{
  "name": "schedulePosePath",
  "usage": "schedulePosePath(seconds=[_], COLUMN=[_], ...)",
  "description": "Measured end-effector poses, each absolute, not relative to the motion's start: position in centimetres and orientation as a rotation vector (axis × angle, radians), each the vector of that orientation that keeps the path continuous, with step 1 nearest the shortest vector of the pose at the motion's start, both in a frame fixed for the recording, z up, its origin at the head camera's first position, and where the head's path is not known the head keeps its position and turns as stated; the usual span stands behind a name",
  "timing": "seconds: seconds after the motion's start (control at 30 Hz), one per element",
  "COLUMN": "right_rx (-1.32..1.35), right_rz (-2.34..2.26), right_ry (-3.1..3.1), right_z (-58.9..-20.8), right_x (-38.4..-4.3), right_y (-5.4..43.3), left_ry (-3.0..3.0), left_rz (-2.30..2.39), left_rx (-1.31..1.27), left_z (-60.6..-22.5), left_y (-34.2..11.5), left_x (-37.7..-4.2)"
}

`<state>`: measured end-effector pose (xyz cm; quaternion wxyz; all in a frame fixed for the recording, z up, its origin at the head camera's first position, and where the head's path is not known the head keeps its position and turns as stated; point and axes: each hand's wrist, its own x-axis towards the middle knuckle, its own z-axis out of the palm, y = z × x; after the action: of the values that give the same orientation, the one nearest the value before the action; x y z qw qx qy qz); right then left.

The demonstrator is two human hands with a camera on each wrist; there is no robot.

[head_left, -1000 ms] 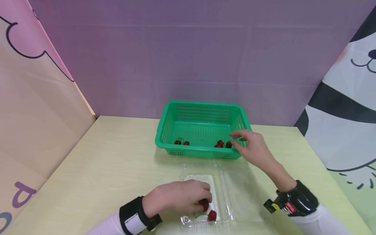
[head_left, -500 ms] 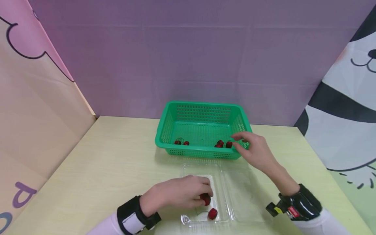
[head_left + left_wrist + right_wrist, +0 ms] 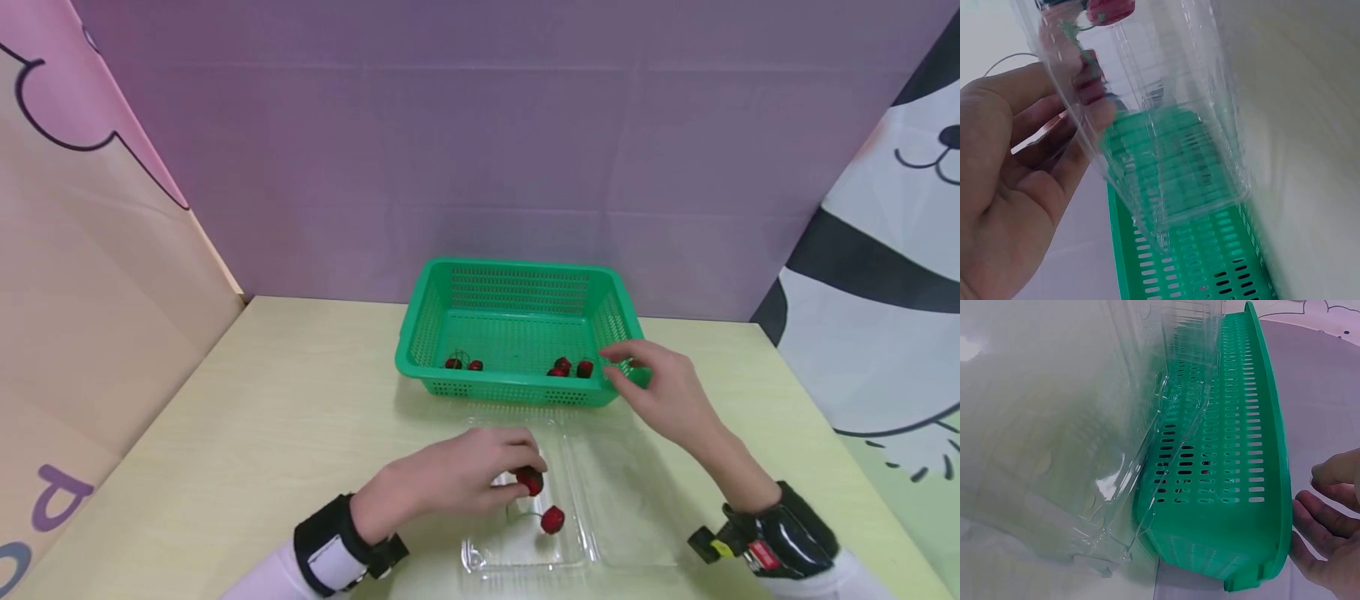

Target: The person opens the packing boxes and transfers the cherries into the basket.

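My left hand [image 3: 472, 471] pinches a dark red cherry [image 3: 530, 481] between thumb and fingers, over the clear plastic box [image 3: 517, 554]. A second cherry [image 3: 552, 520] shows just below it, its thin stem running left under the hand and a shadow beneath it. In the left wrist view this cherry [image 3: 1110, 9] appears through the box wall. My right hand [image 3: 667, 387] is at the right end of the green basket [image 3: 517, 390], thumb and forefinger apart and nothing between them. Right wrist view: its fingers [image 3: 1313, 519] are right at the basket rim.
Inside the basket, several cherries [image 3: 561, 368] lie near the front right and two more cherries [image 3: 476, 366] at the front left. The box's clear lid [image 3: 637, 517] lies opened out to the right. A purple backdrop [image 3: 510, 150] stands behind the table [image 3: 300, 400].
My left hand has moved away from me, towards the basket, with the pinched cherry; the second cherry has shifted the same way. My right hand has drawn back slightly to the right.
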<state>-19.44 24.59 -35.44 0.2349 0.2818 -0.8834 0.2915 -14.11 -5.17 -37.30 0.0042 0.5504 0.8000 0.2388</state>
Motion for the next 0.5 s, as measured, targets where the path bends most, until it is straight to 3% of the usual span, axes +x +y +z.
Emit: schedulePosePath(seconds=[0.5], right_rx=[0.76], right_rz=[0.886], right_ry=[-2.321], right_z=[-35.7], right_x=[-18.8], right_y=[25.5], left_ry=[2.712], left_rz=[1.125], left_rx=[1.635], left_z=[-37.3], left_y=[-6.1], left_x=[-15.7])
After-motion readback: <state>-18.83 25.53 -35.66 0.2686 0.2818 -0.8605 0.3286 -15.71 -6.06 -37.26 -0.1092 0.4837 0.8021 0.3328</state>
